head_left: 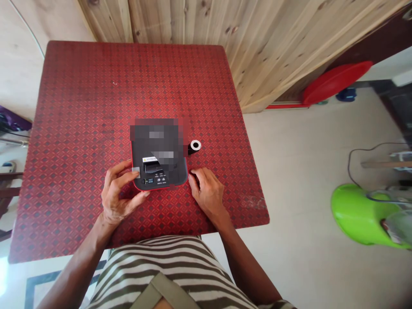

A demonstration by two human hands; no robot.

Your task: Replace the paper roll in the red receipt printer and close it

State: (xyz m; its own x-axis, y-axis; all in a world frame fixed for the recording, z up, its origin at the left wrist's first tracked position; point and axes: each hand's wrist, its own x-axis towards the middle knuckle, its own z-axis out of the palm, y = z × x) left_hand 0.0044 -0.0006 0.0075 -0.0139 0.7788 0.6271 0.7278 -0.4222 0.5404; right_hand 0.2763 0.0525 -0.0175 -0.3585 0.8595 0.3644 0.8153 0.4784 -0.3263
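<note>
A dark grey device with a red rim (160, 159), its top partly blurred out, lies flat on the red patterned table (96, 107). My left hand (119, 193) curls round its near left corner, fingers on top by a small grey tab and thumb under the front edge. My right hand (206, 191) rests on the table just right of the device, fingers bent and touching its lower right corner. A small black and white roll (195, 146) lies beside the device's right edge.
A wooden plank wall (225, 25) stands behind the table. To the right is pale floor with a red plastic lid (334, 81), a cable and a bright green plastic object (360, 214). The table's right edge lies close to my right arm.
</note>
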